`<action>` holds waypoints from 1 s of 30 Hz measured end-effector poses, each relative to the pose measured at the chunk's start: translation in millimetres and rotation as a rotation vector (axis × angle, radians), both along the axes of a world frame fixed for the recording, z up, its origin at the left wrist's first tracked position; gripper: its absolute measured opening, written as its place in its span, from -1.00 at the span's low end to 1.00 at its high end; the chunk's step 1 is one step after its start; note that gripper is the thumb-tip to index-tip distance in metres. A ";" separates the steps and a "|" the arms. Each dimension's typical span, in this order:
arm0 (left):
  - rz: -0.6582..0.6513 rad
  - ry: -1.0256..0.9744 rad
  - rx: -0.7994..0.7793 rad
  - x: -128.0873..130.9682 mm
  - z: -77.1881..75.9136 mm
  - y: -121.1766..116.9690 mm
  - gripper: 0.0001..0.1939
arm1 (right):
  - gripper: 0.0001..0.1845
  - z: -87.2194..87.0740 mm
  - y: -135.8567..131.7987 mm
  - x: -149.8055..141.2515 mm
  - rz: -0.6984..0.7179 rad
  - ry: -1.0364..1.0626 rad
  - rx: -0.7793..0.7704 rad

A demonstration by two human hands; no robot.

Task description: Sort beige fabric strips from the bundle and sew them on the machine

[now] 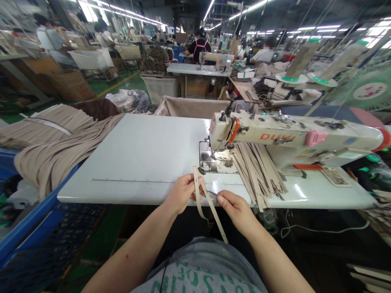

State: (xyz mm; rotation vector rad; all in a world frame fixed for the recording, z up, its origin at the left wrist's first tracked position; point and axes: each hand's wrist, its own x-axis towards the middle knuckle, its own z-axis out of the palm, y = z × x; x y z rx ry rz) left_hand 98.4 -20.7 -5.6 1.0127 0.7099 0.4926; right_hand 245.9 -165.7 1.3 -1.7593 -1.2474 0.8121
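My left hand (182,193) is closed on a narrow beige strap (213,206), just in front of the sewing machine's needle plate (210,156). The strap is folded over at the fingers, and two lengths hang past the table's front edge toward my lap. Small dark marks or holes show near its ends. To the right, my right hand (234,206) pinches a thin dark grey piece that reaches toward the left fingers; its kind is too small to make out. The sewing machine (275,134) stands behind the hands, with several beige straps (259,175) lying beneath its arm.
A white table (137,150) with a printed ruler line carries the machine. Left of it, a large bundle of beige strips (61,142) lies over a blue crate (36,240). A fabric-lined bin (183,106) stands behind. Thread cones (302,61) rise at right; other people work farther back.
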 end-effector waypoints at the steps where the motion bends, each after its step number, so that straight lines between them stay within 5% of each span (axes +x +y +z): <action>1: 0.001 -0.007 0.000 -0.2 -0.2 0.2 -0.53 | -0.51 -1.1 0.7 0.8 -0.017 0.049 0.028; 9: -0.044 -0.217 0.070 -4.0 -8.2 3.3 -0.67 | -0.58 4.2 1.5 -4.2 -0.101 0.118 0.097; 17: -0.058 -0.529 -0.108 -2.5 -0.7 4.3 -0.68 | -0.72 18.5 1.5 -10.6 -0.082 -0.258 0.120; 30: -0.119 -0.576 -0.199 -1.1 -1.5 3.7 -0.66 | -0.77 29.8 1.5 -16.9 -0.022 -0.510 0.191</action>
